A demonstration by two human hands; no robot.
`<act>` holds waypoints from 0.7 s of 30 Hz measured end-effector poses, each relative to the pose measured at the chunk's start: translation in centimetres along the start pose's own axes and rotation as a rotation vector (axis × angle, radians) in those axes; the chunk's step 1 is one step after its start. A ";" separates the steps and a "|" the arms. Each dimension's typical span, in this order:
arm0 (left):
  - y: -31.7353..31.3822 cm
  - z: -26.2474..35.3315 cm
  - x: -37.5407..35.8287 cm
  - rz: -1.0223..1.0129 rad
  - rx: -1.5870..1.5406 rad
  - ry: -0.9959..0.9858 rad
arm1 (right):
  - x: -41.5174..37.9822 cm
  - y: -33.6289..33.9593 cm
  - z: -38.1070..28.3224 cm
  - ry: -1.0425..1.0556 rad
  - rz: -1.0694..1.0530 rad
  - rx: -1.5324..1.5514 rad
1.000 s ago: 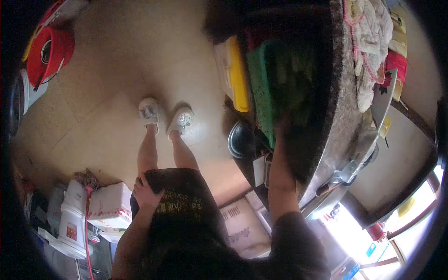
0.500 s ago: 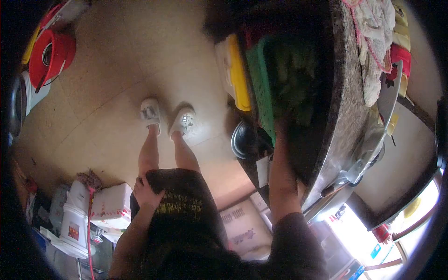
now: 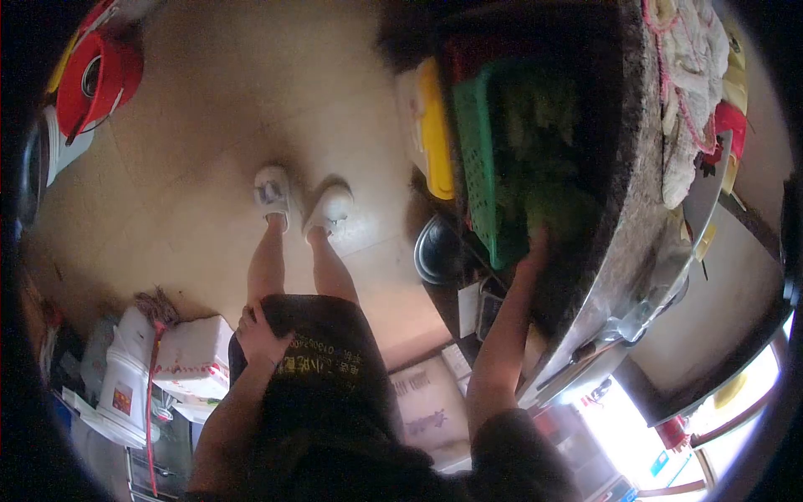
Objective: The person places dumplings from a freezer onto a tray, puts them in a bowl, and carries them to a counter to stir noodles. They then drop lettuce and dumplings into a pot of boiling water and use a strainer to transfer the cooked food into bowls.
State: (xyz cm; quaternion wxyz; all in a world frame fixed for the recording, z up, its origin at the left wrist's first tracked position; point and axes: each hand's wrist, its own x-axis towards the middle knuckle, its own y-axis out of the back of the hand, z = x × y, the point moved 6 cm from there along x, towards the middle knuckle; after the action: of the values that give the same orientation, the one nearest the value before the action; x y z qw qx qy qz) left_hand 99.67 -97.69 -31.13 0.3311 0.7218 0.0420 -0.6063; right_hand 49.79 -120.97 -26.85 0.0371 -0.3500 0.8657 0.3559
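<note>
My left hand [image 3: 261,336] rests on my thigh at the edge of the dark apron [image 3: 326,351], its fingers lying spread over the cloth with nothing in them. On the right, my right hand [image 3: 538,244] reaches under the counter into a green plastic basket [image 3: 477,159] with holes in its side. Leafy greens [image 3: 556,209] lie in the basket, dim in the shadow. My right fingertips are at these greens, but the dark hides whether they grip any.
The stone-edged counter [image 3: 623,201] overhangs the basket, with a whitish cloth [image 3: 690,100] on it. Beside the basket are a yellow-edged container [image 3: 437,130] and a black round vessel [image 3: 439,251]. A red bucket [image 3: 117,71] stands far left; white boxes [image 3: 196,356] sit lower left.
My right hand has shifted slightly right, deeper over the greens and away from the basket's near rim. The view has turned a little. My left hand stays on my thigh.
</note>
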 end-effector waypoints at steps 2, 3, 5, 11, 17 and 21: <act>0.1 0.1 0.1 -0.014 -0.005 0.012 | 1.3 -0.2 1.0 -0.141 0.048 0.000; 0.2 0.2 0.2 -0.005 -0.016 0.009 | 2.8 -0.7 1.6 -0.079 0.000 -0.087; 0.1 0.2 0.3 0.002 -0.027 0.005 | 5.8 -2.1 3.3 0.047 -0.091 -0.260; 0.2 0.2 1.0 -0.010 -0.040 0.000 | 9.2 -6.2 3.9 0.259 -0.135 -0.596; 0.7 0.1 1.1 -0.015 -0.033 0.004 | 9.8 -9.1 2.3 0.434 -0.034 -0.926; 0.9 0.2 1.0 -0.006 -0.030 -0.006 | 6.9 -9.1 -0.3 0.451 -0.032 -0.865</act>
State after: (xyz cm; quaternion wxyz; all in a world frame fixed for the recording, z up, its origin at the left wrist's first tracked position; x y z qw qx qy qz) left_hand 100.17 -98.79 -31.64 0.3400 0.7148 0.0523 -0.6089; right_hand 50.39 -129.77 -34.12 -0.2946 -0.4150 0.6193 0.5979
